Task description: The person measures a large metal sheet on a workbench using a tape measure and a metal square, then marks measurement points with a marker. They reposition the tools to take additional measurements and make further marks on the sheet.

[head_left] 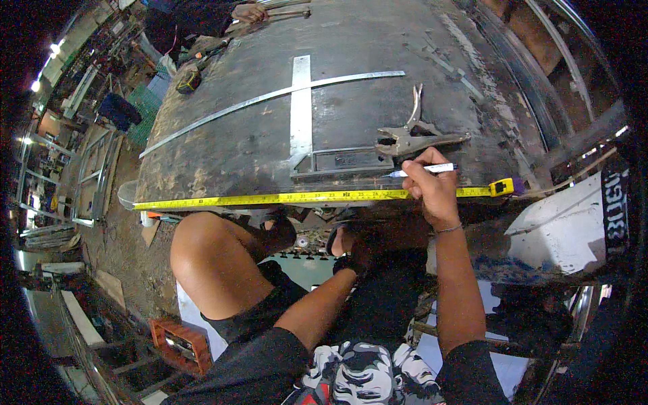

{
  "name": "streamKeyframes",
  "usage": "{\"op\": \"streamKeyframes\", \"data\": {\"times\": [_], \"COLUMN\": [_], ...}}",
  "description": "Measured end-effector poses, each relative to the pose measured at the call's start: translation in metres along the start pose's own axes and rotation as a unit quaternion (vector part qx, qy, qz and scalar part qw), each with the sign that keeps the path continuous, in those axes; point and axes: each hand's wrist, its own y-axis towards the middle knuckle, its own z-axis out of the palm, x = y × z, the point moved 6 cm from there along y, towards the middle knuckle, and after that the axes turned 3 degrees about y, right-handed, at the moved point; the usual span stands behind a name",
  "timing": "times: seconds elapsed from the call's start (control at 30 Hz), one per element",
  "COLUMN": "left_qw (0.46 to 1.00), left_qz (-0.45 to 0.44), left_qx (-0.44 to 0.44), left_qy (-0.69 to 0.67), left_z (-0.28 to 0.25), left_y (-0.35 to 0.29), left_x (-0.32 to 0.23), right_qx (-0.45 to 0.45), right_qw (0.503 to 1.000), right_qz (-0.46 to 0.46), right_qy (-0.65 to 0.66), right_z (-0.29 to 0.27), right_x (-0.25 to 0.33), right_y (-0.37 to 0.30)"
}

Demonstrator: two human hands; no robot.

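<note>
Over the near right of the dark workbench (229, 145), my right hand (432, 189) is closed around a white marker pen (439, 168). The pen's tip points left, just above a yellow tape measure (283, 198) stretched along the bench's near edge. The tape's case (501, 187) sits to the right of that hand. Locking pliers (422, 138) lie just beyond my fingers, beside a small rectangular metal piece (344, 160). My left hand (364, 253) is in deep shadow below the bench edge, near my leg; its fingers do not show clearly.
A wide flat metal bar (301, 115) is crossed by a long thin strip (236, 106) on the bench. A second tape measure (189, 80) lies at the far left. Another person's hand (250, 12) rests at the far edge. An orange crate (181, 345) stands at lower left.
</note>
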Motion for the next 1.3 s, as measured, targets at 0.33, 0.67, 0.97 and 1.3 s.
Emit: {"op": "streamKeyframes", "data": {"times": [0.33,0.67,0.97,1.3], "left_qw": [0.956,0.888,0.743,0.965], "left_qz": [-0.063,-0.233,-0.242,-0.242], "left_qx": [0.177,0.171,0.116,0.103], "left_qy": [0.227,-0.357,-0.614,0.012], "left_z": [-0.074,-0.056,-0.031,-0.081], "left_y": [0.013,0.008,-0.007,-0.008], "left_x": [-0.052,0.01,0.013,-0.07], "right_qx": [0.007,0.01,-0.006,0.014], "right_qw": [0.999,0.999,1.0,1.0], "right_qz": [-0.028,-0.014,-0.001,-0.009], "right_qy": [-0.043,-0.039,-0.01,0.019], "right_z": [0.001,-0.002,0.0,-0.002], "right_x": [0.003,0.001,-0.001,-0.003], "right_y": [0.001,0.0,0.001,0.002]}}
